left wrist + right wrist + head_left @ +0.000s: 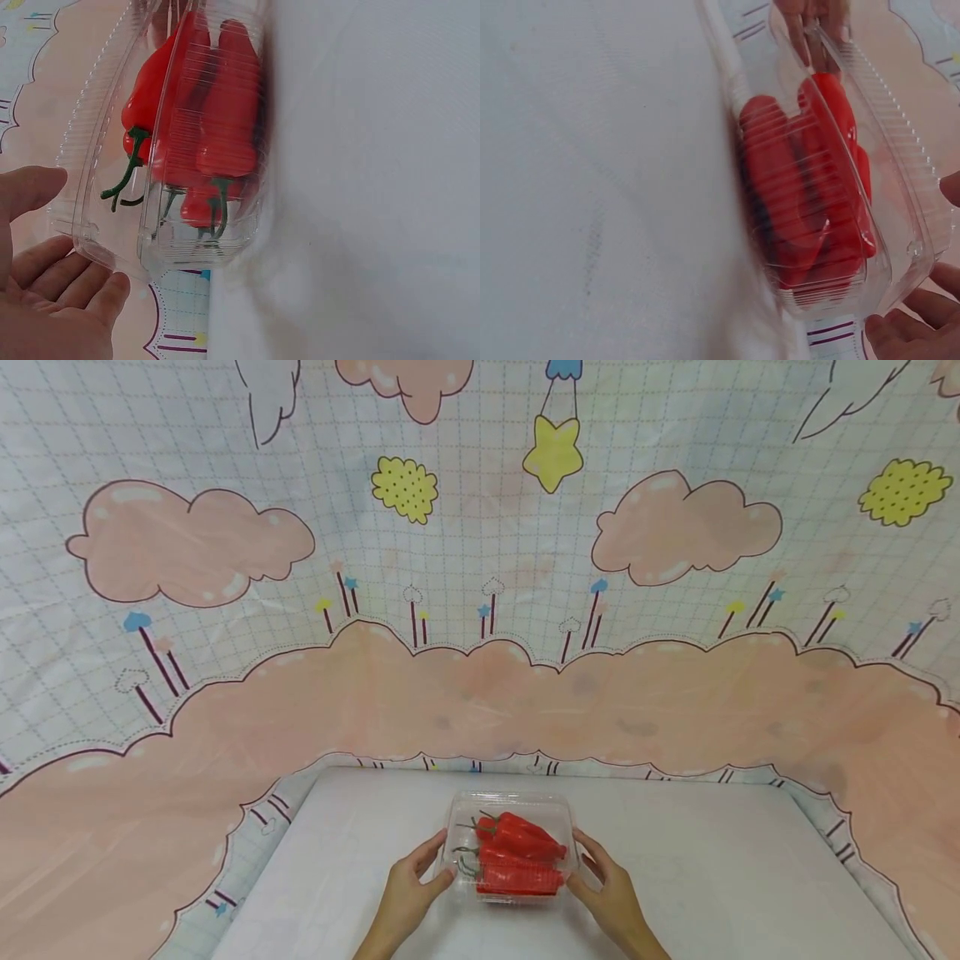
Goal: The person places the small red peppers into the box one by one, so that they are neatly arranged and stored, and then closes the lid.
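Note:
A clear plastic clamshell container [457, 814] rests on the white table, with its lid over the base. Inside lie several red peppers [517, 877] with green stems, the stems pointing left. My left hand [411, 887] holds the container's left side, thumb near the front and fingers farther back. My right hand [611, 893] holds the opposite side the same way. In the left wrist view, the left fingers [64, 281] lie at the rim's corner. The right fingers [911, 326] are at the rim in the right wrist view. Whether the lid is fully snapped down, I cannot tell.
The white table [712, 852] extends on both sides of the container. Behind it and along its sides hangs a cloth [480, 702] printed with pink clouds, stars and a grid.

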A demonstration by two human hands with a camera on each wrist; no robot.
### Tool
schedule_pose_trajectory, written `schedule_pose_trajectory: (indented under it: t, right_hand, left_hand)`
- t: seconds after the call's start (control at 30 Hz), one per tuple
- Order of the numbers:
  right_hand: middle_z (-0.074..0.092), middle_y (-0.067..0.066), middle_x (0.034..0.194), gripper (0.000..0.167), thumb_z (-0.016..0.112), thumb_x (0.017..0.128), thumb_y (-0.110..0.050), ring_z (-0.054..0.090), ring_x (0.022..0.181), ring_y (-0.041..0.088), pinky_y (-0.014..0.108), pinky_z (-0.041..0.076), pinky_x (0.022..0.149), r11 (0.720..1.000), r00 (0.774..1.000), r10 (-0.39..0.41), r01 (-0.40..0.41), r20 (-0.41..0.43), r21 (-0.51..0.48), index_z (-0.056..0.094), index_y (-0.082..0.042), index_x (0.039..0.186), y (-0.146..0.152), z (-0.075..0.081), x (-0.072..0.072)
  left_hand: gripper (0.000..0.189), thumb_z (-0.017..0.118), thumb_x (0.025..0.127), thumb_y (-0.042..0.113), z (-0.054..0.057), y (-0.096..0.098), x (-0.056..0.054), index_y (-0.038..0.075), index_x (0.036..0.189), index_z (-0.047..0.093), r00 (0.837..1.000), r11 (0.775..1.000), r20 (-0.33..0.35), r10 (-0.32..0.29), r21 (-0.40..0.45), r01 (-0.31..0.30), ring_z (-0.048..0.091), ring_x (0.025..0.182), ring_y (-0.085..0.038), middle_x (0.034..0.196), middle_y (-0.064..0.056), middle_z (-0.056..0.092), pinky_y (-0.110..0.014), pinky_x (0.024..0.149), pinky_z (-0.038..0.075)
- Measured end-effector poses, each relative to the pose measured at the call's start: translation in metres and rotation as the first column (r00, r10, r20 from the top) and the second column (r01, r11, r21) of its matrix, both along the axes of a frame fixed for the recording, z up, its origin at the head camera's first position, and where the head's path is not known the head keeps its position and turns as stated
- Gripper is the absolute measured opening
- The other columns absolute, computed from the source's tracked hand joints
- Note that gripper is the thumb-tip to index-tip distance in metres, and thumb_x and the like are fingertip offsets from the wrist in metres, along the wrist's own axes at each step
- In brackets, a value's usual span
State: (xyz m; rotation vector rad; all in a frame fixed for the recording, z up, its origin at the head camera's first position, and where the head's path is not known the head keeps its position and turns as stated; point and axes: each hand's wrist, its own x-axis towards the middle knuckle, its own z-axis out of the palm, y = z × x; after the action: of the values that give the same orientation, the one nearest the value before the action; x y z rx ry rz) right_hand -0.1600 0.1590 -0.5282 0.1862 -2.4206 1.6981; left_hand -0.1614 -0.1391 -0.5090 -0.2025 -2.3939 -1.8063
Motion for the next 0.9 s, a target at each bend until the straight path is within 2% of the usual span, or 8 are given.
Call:
schedule_pose_trajectory:
  t: [0.43, 0.53, 0.7, 0.9]
  right_hand:
    - [0.055, 0.01, 0.144, 0.057, 0.076, 0.082, -0.01, 0.048, 0.138, 0.019, 0.038, 0.048, 0.104, 1.0, 0.998, -0.004, 0.004, -0.064, 0.013, 0.056, -0.008, 0.135, 0.0, -0.009, 0.002]
    - [0.055, 0.011, 0.144, 0.057, 0.076, 0.081, -0.008, 0.047, 0.136, 0.008, 0.037, 0.049, 0.104, 1.0, 0.997, 0.001, 0.0, -0.082, 0.009, 0.056, -0.006, 0.135, 0.001, -0.012, 0.002]
    - [0.054, 0.012, 0.145, 0.064, 0.078, 0.075, -0.002, 0.039, 0.13, -0.014, 0.028, 0.048, 0.105, 1.0, 0.997, 0.005, -0.005, -0.073, 0.002, 0.057, -0.007, 0.135, 0.002, -0.016, 0.002]
    - [0.055, 0.007, 0.145, 0.072, 0.078, 0.071, 0.005, 0.038, 0.129, -0.016, 0.032, 0.049, 0.105, 0.999, 0.998, 0.017, -0.015, -0.069, 0.029, 0.055, -0.011, 0.138, 0.005, -0.019, 0.003]
  left_hand:
    - [0.056, 0.075, 0.084, 0.01, -0.006, -0.001, 0.001, -0.001, 0.135, 0.056, 1.0, 1.0, 0.025, -0.004, -0.014, 0.004, 0.053, 0.129, -0.041, 0.141, -0.021, 0.055, -0.043, 0.106, 0.044]
    - [0.056, 0.075, 0.084, 0.009, -0.007, -0.001, 0.001, -0.001, 0.135, 0.056, 0.999, 1.0, 0.034, -0.008, -0.006, 0.008, 0.052, 0.13, -0.04, 0.141, -0.021, 0.055, -0.042, 0.107, 0.043]
    - [0.058, 0.075, 0.083, 0.007, -0.01, -0.003, 0.003, -0.002, 0.136, 0.055, 0.999, 1.0, 0.046, -0.026, 0.005, 0.026, 0.051, 0.131, -0.04, 0.142, -0.021, 0.054, -0.041, 0.107, 0.043]
    - [0.06, 0.074, 0.082, 0.001, -0.015, -0.005, 0.004, -0.002, 0.138, 0.053, 0.998, 0.998, 0.043, -0.056, 0.028, 0.055, 0.049, 0.134, -0.038, 0.144, -0.02, 0.052, -0.04, 0.108, 0.043]
